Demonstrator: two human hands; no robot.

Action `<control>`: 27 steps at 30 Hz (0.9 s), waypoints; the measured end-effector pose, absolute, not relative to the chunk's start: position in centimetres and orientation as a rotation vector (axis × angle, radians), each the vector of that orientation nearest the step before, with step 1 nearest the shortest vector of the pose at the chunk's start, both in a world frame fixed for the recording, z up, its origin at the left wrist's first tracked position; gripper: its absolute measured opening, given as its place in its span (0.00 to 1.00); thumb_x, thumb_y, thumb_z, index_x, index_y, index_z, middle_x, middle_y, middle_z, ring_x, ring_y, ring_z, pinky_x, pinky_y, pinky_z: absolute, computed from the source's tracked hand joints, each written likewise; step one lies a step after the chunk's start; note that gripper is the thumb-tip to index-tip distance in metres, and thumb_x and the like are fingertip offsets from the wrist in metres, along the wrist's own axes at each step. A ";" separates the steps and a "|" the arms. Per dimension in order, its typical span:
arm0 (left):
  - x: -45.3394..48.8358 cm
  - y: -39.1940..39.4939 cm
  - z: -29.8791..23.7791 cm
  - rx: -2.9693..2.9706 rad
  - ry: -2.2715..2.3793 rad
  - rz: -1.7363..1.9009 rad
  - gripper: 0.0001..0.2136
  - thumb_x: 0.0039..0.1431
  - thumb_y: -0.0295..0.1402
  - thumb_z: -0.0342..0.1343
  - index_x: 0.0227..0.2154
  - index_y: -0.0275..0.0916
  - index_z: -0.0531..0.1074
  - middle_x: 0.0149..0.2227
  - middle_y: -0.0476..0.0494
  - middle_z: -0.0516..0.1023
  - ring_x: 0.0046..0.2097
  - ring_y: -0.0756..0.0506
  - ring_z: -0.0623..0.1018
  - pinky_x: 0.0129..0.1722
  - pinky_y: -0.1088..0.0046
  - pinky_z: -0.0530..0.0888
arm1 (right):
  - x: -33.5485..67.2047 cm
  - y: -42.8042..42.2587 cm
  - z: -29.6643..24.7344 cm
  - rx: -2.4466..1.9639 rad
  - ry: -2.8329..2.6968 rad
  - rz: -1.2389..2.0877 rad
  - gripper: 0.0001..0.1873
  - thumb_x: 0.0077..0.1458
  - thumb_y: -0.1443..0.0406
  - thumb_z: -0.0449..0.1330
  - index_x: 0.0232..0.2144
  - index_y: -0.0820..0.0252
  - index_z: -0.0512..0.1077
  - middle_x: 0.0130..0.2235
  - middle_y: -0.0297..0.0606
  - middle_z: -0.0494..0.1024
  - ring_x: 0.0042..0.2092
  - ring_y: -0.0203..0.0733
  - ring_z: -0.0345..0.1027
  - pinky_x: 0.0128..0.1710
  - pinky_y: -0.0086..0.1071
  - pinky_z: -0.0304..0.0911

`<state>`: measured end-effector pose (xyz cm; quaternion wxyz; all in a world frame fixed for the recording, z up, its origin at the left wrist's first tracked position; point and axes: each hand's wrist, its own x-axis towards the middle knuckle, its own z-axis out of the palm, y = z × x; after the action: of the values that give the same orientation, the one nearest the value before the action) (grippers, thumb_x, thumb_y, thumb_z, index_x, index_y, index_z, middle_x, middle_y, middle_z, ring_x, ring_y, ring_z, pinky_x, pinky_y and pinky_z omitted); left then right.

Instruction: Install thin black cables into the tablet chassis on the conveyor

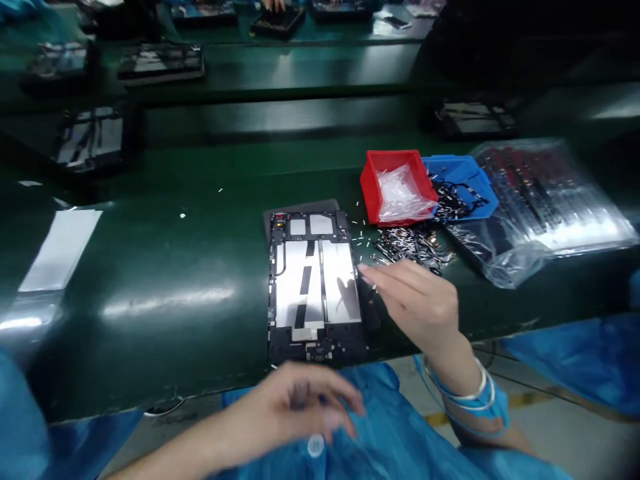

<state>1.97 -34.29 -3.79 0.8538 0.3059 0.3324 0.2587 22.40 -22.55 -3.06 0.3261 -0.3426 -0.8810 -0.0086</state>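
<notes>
A black tablet mid-frame (pixel 313 287) with silver panels and black strips lies flat on the green bench belt (pixel 150 347), partly on a dark mat (pixel 300 208). My right hand (pixel 415 300) hovers at its right edge, fingertips pinched together; whether they hold a tiny part is hard to tell. Just above those fingers lies a heap of small metal parts (pixel 410 245). My left hand (pixel 305 407) is blurred, low over the frame's near edge and my blue sleeve, with nothing visible in it.
A red bin (pixel 373 180) holds a clear bag. Beside it, a blue tray (pixel 467 183) holds black cables. A plastic bag of parts (pixel 550 200) lies at right. Further frames sit on belts behind, where a co-worker's hand (pixel 273 4) shows at the top edge.
</notes>
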 end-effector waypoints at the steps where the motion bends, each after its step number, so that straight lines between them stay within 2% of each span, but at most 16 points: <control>1: 1.8 -33.1 -3.4 0.664 0.740 0.643 0.13 0.58 0.40 0.60 0.44 0.41 0.77 0.43 0.39 0.80 0.40 0.45 0.81 0.34 0.73 0.75 | 21.8 -22.6 -2.8 -0.847 -2.345 -0.077 0.15 0.59 0.74 0.53 0.37 0.57 0.78 0.31 0.37 0.82 0.31 0.36 0.72 0.31 0.31 0.69; 4: 1.6 -29.6 -2.4 0.668 0.812 0.810 0.14 0.55 0.41 0.62 0.41 0.39 0.74 0.37 0.40 0.80 0.32 0.46 0.80 0.24 0.78 0.72 | 20.2 -22.8 -2.4 -0.683 -2.418 -0.187 0.12 0.60 0.72 0.54 0.39 0.60 0.77 0.31 0.39 0.80 0.32 0.37 0.71 0.30 0.30 0.68; 7: 1.7 -27.2 -2.0 0.737 0.834 0.749 0.12 0.53 0.40 0.63 0.31 0.35 0.72 0.30 0.42 0.80 0.24 0.49 0.79 0.17 0.81 0.68 | 19.1 -23.0 -2.1 -0.600 -2.438 -0.214 0.11 0.61 0.71 0.54 0.40 0.62 0.76 0.31 0.40 0.80 0.33 0.39 0.71 0.31 0.31 0.68; 9: 1.6 -26.3 -2.1 0.773 0.850 0.755 0.12 0.53 0.39 0.62 0.27 0.34 0.72 0.28 0.42 0.80 0.21 0.50 0.77 0.15 0.82 0.66 | 18.8 -23.1 -2.0 -0.632 -2.392 -0.201 0.12 0.61 0.72 0.53 0.42 0.63 0.75 0.35 0.43 0.80 0.36 0.40 0.72 0.34 0.33 0.70; 12: 1.5 -25.5 -2.6 0.783 0.916 0.837 0.11 0.51 0.37 0.63 0.26 0.34 0.72 0.28 0.41 0.80 0.21 0.49 0.78 0.14 0.81 0.65 | 18.6 -23.3 -1.8 -0.691 -2.255 -0.149 0.12 0.58 0.73 0.56 0.43 0.63 0.74 0.40 0.47 0.80 0.41 0.43 0.74 0.38 0.36 0.72; 16: 1.5 -24.8 -3.0 0.808 0.960 0.896 0.07 0.51 0.34 0.62 0.27 0.34 0.75 0.25 0.43 0.79 0.22 0.48 0.78 0.15 0.80 0.66 | 18.5 -23.2 -2.0 -0.704 -2.221 -0.134 0.09 0.55 0.73 0.60 0.37 0.60 0.76 0.34 0.41 0.81 0.37 0.42 0.74 0.37 0.36 0.73; 19: 1.9 -24.6 -3.0 0.885 0.998 0.922 0.04 0.54 0.29 0.59 0.30 0.35 0.77 0.23 0.45 0.77 0.24 0.47 0.79 0.17 0.79 0.69 | 18.3 -23.0 -2.2 -0.748 -2.225 -0.106 0.07 0.54 0.73 0.60 0.34 0.60 0.76 0.32 0.41 0.81 0.35 0.42 0.73 0.35 0.36 0.73; 23: 2.3 -24.4 -2.8 1.167 1.116 0.961 0.09 0.57 0.24 0.53 0.30 0.39 0.79 0.23 0.49 0.77 0.25 0.50 0.77 0.21 0.79 0.69 | 18.1 -22.9 -2.1 -0.817 -2.222 -0.092 0.05 0.52 0.74 0.61 0.32 0.64 0.75 0.32 0.43 0.81 0.34 0.43 0.74 0.34 0.36 0.73; 25: 2.2 -24.4 -3.0 1.278 1.151 0.962 0.10 0.57 0.23 0.53 0.29 0.39 0.78 0.22 0.50 0.76 0.24 0.51 0.76 0.22 0.80 0.68 | 18.0 -22.9 -2.1 -0.884 -2.222 -0.067 0.05 0.52 0.75 0.61 0.30 0.63 0.75 0.31 0.42 0.81 0.33 0.42 0.73 0.33 0.35 0.72; 27: 2.0 -24.3 -3.3 1.218 1.092 0.903 0.08 0.58 0.24 0.53 0.33 0.37 0.78 0.22 0.49 0.76 0.23 0.51 0.76 0.21 0.80 0.68 | 17.9 -22.7 -2.3 -0.934 -2.190 -0.018 0.06 0.52 0.75 0.60 0.29 0.60 0.74 0.30 0.39 0.81 0.32 0.40 0.73 0.32 0.34 0.71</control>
<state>1.96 -24.26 -3.30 0.5943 0.5242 0.4701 0.3886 17.94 -22.73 -2.29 0.3711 -0.3642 -0.8542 -0.0070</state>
